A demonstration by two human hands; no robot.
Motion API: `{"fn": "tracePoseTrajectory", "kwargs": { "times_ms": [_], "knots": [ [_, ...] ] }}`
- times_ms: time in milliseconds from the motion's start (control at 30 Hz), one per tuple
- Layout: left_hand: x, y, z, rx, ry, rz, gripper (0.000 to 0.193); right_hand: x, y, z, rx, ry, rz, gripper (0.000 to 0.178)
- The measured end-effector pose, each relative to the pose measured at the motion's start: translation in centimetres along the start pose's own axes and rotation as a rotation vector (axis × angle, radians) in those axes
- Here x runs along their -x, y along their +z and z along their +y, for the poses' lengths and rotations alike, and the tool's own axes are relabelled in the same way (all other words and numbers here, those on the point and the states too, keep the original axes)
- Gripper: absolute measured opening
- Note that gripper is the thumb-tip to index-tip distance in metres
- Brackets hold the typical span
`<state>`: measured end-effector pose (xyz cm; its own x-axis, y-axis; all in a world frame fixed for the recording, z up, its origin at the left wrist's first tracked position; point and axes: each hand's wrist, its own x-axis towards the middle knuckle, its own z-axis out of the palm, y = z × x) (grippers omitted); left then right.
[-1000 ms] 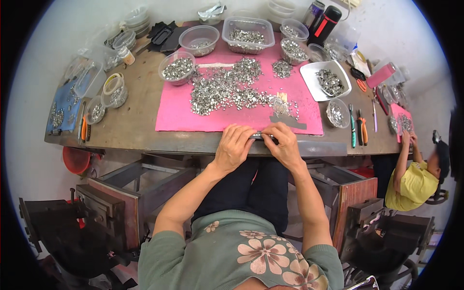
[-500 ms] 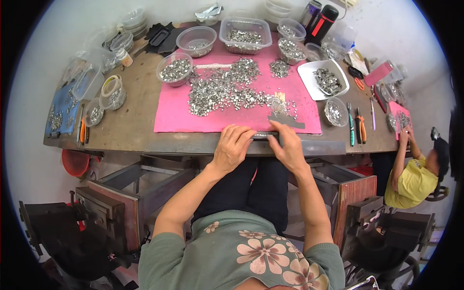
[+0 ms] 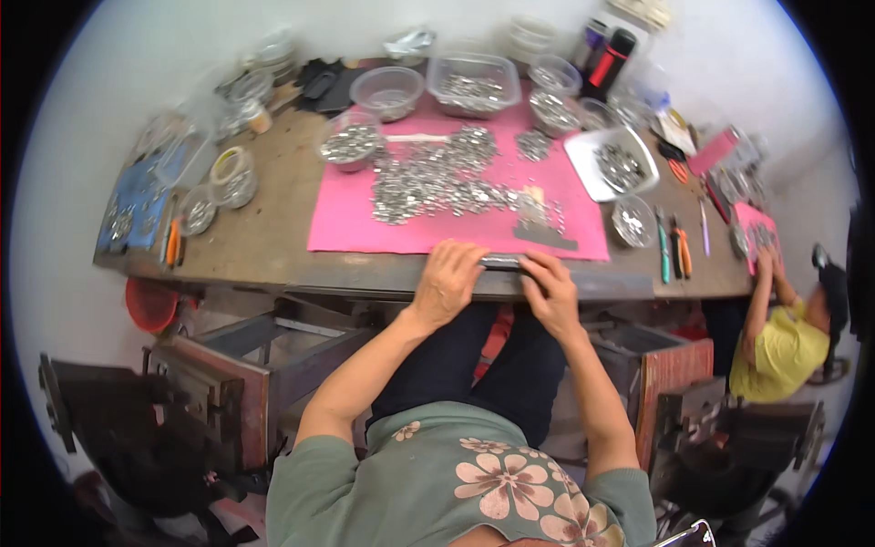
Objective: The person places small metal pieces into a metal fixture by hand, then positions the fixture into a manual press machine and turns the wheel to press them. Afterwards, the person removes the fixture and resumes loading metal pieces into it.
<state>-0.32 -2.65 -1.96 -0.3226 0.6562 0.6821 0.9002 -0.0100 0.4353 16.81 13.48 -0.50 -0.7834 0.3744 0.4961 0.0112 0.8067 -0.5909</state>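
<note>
At the table's front edge lies a narrow dark bar (image 3: 501, 263) with a row of small shiny bits along it. My left hand (image 3: 447, 283) is closed on its left end, thumb and fingers pressed together there. My right hand (image 3: 552, 294) has its bent fingers closed at the right end. Just beyond the bar, a flat grey strip (image 3: 547, 243) rests on a pink mat (image 3: 342, 223). Farther back on the mat spreads a large heap of small silvery metal pieces (image 3: 428, 182).
Clear tubs, including a rectangular tub (image 3: 474, 87), and a white tray (image 3: 588, 173) of metal pieces surround the mat. To the right lie orange-handled pliers (image 3: 682, 251) and a green tool (image 3: 663, 244). A person in yellow (image 3: 775, 356) works at the far right.
The view has shifted slightly, blurring the picture. My right hand's fingers have lowered and curled in at the bar's right end; my left hand stays on its left end.
</note>
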Motion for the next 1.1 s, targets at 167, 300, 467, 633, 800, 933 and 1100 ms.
{"fn": "tracePoseTrajectory", "kwargs": {
  "times_ms": [167, 300, 467, 633, 800, 933, 1100],
  "knots": [
    [0.4, -2.7, 0.1, -0.114, -0.148, -0.024, 0.056, -0.4, -1.8, -0.1, -0.187, 0.225, -0.106, 0.064],
    [2.1, -4.0, -1.7, -0.175, -0.214, -0.076, 0.043, -2.0, -1.8, -1.1, -0.146, 0.219, -0.205, 0.054],
    [1.0, -1.7, -0.6, 0.025, -0.068, 0.028, 0.045, 0.2, -5.5, -4.8, 0.089, 0.148, -0.028, 0.048],
    [-4.9, 1.3, 4.8, 0.414, 0.080, -0.100, 0.043, 4.8, -12.4, -8.2, 0.242, 0.245, 0.188, 0.047],
    [-8.0, 8.9, 13.9, 0.695, 0.106, -0.265, 0.041, 13.3, -18.6, -6.8, 0.311, 0.370, 0.403, 0.047],
    [-8.1, 17.6, 24.4, 1.086, -0.042, -0.619, 0.045, 23.3, -23.9, -8.7, 0.390, 0.632, 0.656, 0.046],
    [-7.5, 26.8, 33.8, 1.226, 0.027, -0.921, 0.041, 28.9, -25.6, -9.8, 0.571, 0.810, 0.851, 0.045]
  ]
}}
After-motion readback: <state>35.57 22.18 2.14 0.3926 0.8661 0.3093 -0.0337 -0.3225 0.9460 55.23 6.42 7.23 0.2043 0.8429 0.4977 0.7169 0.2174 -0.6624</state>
